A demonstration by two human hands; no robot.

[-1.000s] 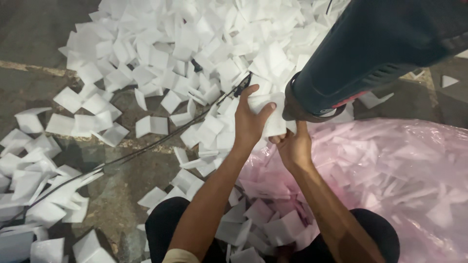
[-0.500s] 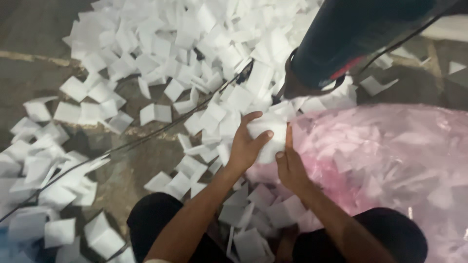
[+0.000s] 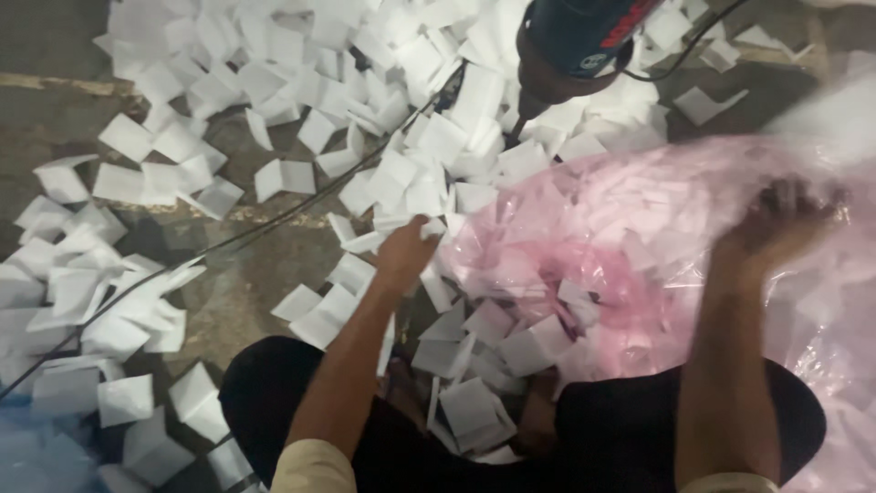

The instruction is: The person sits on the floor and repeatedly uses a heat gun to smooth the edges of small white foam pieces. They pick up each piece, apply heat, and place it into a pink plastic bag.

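A translucent pink plastic bag [image 3: 639, 228] filled with white folded pieces lies in front of my knees. My right hand [image 3: 785, 215], blurred, grips a raised part of the bag at the right. At the bag's left edge, my left hand [image 3: 406, 251] has its fingers closed on the plastic, with a white piece touching them. More white pieces [image 3: 474, 402] lie between my knees.
Several white folded pieces [image 3: 301, 100] cover the concrete floor at the left and the back. A blue power drill [image 3: 575, 41] points down at the top, above the pile. A black cable [image 3: 228, 242] runs diagonally across the floor.
Both hands were together on a stack of white pieces at the bag's mouth. They have since spread apart, the right one swinging far right and lifting the bag. The view has shifted.
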